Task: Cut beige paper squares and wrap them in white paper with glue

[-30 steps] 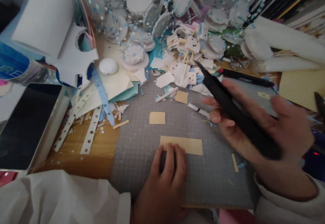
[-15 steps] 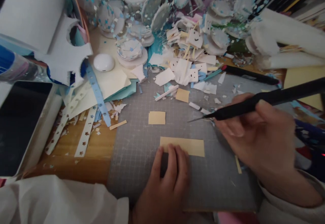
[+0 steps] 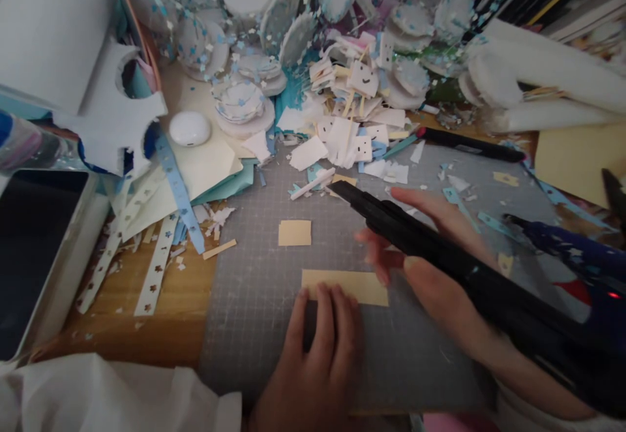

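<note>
A tan paper strip [image 3: 352,285] lies flat on the grey cutting mat [image 3: 254,301]. My left hand [image 3: 317,360] comes in from the bottom edge, its fingertips pressing on the strip's near left edge. My right hand [image 3: 430,269] reaches in from the right and holds a long black pointed tool [image 3: 405,233], which slants up and left above the mat. Its fingertips hover just over the strip's right end. A small tan square [image 3: 294,232] lies beyond the strip. Another tan piece is partly hidden under the tool's tip.
Beyond the mat lie a heap of white paper scraps [image 3: 352,112], foam discs [image 3: 242,102] and a black pen [image 3: 469,145]. A tablet [image 3: 34,256], star-punched strips [image 3: 156,262] and a white puck [image 3: 190,128] are left. A blue glue gun [image 3: 577,256] and yellow sheet [image 3: 572,158] are right.
My right hand has swung the black tool from pointing left over the mat to slanting up-left, and has moved closer to the strip. My left hand stays on the strip.
</note>
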`<state>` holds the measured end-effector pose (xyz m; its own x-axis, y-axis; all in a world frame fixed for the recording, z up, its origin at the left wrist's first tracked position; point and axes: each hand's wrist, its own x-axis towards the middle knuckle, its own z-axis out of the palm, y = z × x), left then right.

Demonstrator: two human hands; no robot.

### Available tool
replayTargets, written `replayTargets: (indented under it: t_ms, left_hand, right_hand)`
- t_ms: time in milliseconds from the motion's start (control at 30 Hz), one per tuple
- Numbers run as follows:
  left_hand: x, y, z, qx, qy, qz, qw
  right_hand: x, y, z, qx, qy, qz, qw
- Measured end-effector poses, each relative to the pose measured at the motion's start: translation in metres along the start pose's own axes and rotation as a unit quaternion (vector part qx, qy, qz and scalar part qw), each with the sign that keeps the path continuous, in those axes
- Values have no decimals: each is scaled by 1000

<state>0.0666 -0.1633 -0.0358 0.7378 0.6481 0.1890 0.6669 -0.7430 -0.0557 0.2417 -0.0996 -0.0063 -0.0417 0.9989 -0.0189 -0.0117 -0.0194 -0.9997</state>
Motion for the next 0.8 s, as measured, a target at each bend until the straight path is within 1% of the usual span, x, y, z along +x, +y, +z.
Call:
replayTargets:
  t_ms: [33, 100, 167, 233, 367, 467, 633, 700, 800]
  left_hand:
    - [0, 0, 0, 0, 1, 1, 1000]
    - [0, -1, 1, 1, 0, 3, 1000]
    - [1, -2, 1, 2, 9, 2, 1000]
    - [1, -2, 2, 6, 21, 4, 1000]
    - [0, -2, 3, 16, 20, 0, 1000]
    - [-1, -2, 3, 14, 19, -2, 1000]
    - [0, 0, 5, 20, 33, -2, 999]
    - [0, 0, 5, 28, 37, -1, 999]
    - [0, 0, 3, 34, 25, 3, 999]
  right_hand:
    - [1, -3, 3, -6, 5, -2, 1000]
    - [2, -9, 7, -57, 21, -11, 998]
    - [3, -13, 8, -124, 32, -25, 991]
    - [1, -12, 7, -157, 32, -31, 987]
    - [-6, -3, 8, -135, 4, -31, 990]
    - [-12, 3, 11, -148, 1, -57, 987]
    - [-13, -2, 12, -210, 44, -114, 970]
    - [-10, -6, 11, -222, 55, -123, 966]
    - [-6, -11, 10, -224, 84, -128, 962]
